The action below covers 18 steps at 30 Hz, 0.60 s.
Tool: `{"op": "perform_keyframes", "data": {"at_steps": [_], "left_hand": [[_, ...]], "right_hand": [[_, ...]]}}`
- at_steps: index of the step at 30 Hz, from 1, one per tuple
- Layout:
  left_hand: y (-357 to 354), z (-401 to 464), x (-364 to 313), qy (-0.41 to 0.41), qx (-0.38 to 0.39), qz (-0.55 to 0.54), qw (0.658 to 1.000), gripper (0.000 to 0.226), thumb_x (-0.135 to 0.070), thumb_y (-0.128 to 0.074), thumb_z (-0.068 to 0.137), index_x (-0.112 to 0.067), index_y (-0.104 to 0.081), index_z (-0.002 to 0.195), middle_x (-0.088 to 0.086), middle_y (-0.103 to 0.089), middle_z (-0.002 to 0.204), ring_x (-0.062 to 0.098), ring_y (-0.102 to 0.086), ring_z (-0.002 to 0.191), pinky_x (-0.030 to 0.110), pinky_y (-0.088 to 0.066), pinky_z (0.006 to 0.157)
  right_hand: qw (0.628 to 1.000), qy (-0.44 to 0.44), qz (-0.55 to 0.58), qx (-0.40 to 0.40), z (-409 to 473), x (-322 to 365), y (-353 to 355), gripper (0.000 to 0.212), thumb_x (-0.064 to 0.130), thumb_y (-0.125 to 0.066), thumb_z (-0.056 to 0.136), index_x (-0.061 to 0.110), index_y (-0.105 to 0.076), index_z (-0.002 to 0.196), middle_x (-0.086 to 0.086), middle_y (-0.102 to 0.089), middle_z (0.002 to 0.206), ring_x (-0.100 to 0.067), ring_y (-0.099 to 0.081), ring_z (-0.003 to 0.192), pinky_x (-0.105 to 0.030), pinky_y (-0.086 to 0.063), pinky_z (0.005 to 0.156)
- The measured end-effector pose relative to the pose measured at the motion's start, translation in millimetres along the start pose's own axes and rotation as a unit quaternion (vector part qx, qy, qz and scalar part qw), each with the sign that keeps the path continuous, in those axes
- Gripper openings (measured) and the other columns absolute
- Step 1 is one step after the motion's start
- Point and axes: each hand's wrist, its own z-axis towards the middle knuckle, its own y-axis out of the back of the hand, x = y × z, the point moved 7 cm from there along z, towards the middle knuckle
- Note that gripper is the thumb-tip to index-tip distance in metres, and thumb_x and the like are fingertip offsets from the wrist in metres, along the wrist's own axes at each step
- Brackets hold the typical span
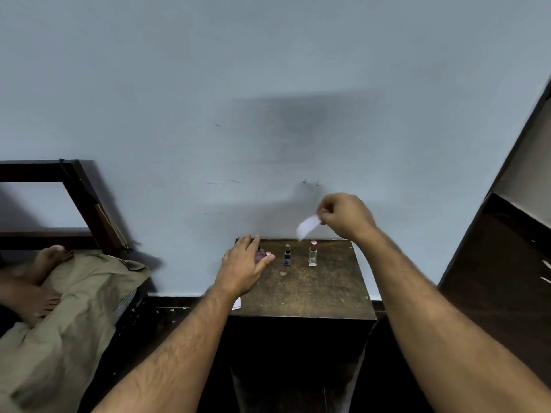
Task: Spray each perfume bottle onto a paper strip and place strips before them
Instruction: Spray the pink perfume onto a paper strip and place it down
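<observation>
Three small perfume bottles stand in a row at the back of a dark wooden stand (304, 290). The pink bottle (260, 255) is on the left, with my left hand (243, 265) spread around it, fingers apart. The dark blue bottle (287, 255) is in the middle. A clear bottle with a pink cap (312, 253) stands on the right. My right hand (346, 216) is raised above the clear bottle and pinches a white paper strip (307, 226), which is blurred.
More white paper (237, 304) peeks out at the stand's front left edge, under my left forearm. A bed with a beige sheet (68, 305) and another person's feet (38, 281) is at the left. A dark wooden door (501, 263) is at the right. A blue wall is behind.
</observation>
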Motion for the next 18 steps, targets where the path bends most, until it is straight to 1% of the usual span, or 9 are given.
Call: {"op": "perform_keyframes", "data": {"at_steps": [2,4,8,9,10,11,13,15,18], "left_hand": [[3.4,-1.3,-3.1,-0.001,-0.002,0.014,1.0,0.071,-0.06,-0.035,0.097,-0.016,-0.029,0.153,0.006,-0.027,0.159,0.019,-0.019,0.148,0.041,-0.022,0.118],[4.9,-3.8,-3.9,0.007,0.004,0.024,1.0,0.071,-0.06,-0.034,0.097,-0.017,-0.027,0.153,0.007,-0.024,0.161,0.02,-0.016,0.149,0.041,-0.019,0.118],[5.1,-8.7,-6.1,0.014,0.005,0.035,0.999,0.075,-0.065,-0.03,0.095,-0.019,-0.026,0.154,0.007,-0.02,0.162,0.02,-0.012,0.15,0.045,-0.017,0.12],[5.5,-8.2,-6.1,0.016,0.003,0.035,0.999,0.075,-0.065,-0.029,0.095,-0.019,-0.025,0.154,0.006,-0.018,0.163,0.02,-0.011,0.151,0.046,-0.016,0.12],[5.4,-7.6,-5.9,0.016,0.001,0.034,0.999,0.076,-0.066,-0.028,0.094,-0.02,-0.023,0.155,0.006,-0.016,0.163,0.019,-0.01,0.151,0.045,-0.015,0.121],[4.9,-7.7,-6.3,0.016,0.0,0.035,0.999,0.077,-0.067,-0.027,0.094,-0.02,-0.022,0.155,0.006,-0.015,0.164,0.019,-0.009,0.151,0.045,-0.014,0.121],[2.7,-8.5,-6.4,0.015,-0.002,0.036,0.999,0.085,-0.074,-0.022,0.089,-0.021,-0.021,0.155,0.005,-0.014,0.164,0.019,-0.008,0.151,0.045,-0.013,0.121],[-0.6,-9.3,-4.7,0.016,-0.008,0.034,0.999,0.091,-0.078,-0.016,0.083,-0.022,-0.022,0.155,0.005,-0.014,0.164,0.019,-0.008,0.151,0.045,-0.013,0.12],[-11.4,-6.3,3.6,0.024,-0.024,0.032,0.999,0.078,-0.068,-0.027,0.092,-0.022,-0.019,0.156,0.006,-0.012,0.164,0.02,-0.006,0.151,0.045,-0.012,0.12]], "right_hand": [[0.985,0.008,0.168,0.042,-7.1,0.9,-7.9,0.008,0.004,-0.065,0.087,0.012,-0.068,0.086,-0.009,-0.071,0.077,-0.013,-0.05,0.046,-0.028,-0.04,0.05],[0.924,0.022,0.371,0.088,-13.7,12.0,1.1,0.011,0.0,-0.066,0.086,0.01,-0.067,0.086,-0.011,-0.07,0.073,-0.012,-0.045,0.042,-0.024,-0.037,0.045],[0.815,0.03,0.563,0.134,-13.0,27.2,20.7,0.016,0.005,-0.066,0.079,0.019,-0.069,0.073,-0.008,-0.067,0.07,-0.012,-0.043,0.042,-0.02,-0.036,0.045],[0.829,0.02,0.546,0.121,-9.8,21.9,20.1,0.018,0.004,-0.066,0.08,0.02,-0.069,0.073,-0.008,-0.068,0.07,-0.013,-0.044,0.043,-0.021,-0.037,0.045],[0.885,0.01,0.459,0.08,-5.3,11.7,17.9,0.019,0.003,-0.066,0.082,0.02,-0.069,0.073,-0.007,-0.069,0.071,-0.014,-0.048,0.045,-0.023,-0.04,0.047],[0.959,0.016,0.283,0.032,-1.0,0.5,16.1,0.018,0.004,-0.066,0.083,0.021,-0.068,0.074,-0.004,-0.07,0.072,-0.016,-0.054,0.05,-0.026,-0.044,0.05],[0.998,0.012,0.054,-0.01,0.7,-11.5,6.3,0.015,0.009,-0.064,0.084,0.021,-0.067,0.075,-0.002,-0.071,0.074,-0.017,-0.059,0.056,-0.03,-0.048,0.055],[0.983,0.005,0.179,0.026,-1.1,-13.5,-6.5,0.01,0.006,-0.065,0.086,0.014,-0.067,0.082,-0.006,-0.072,0.073,-0.015,-0.053,0.047,-0.028,-0.043,0.05],[0.91,0.016,0.398,0.114,-4.3,2.2,-10.3,0.007,0.003,-0.068,0.085,0.009,-0.066,0.09,-0.01,-0.072,0.074,-0.014,-0.05,0.045,-0.025,-0.042,0.046]]}}
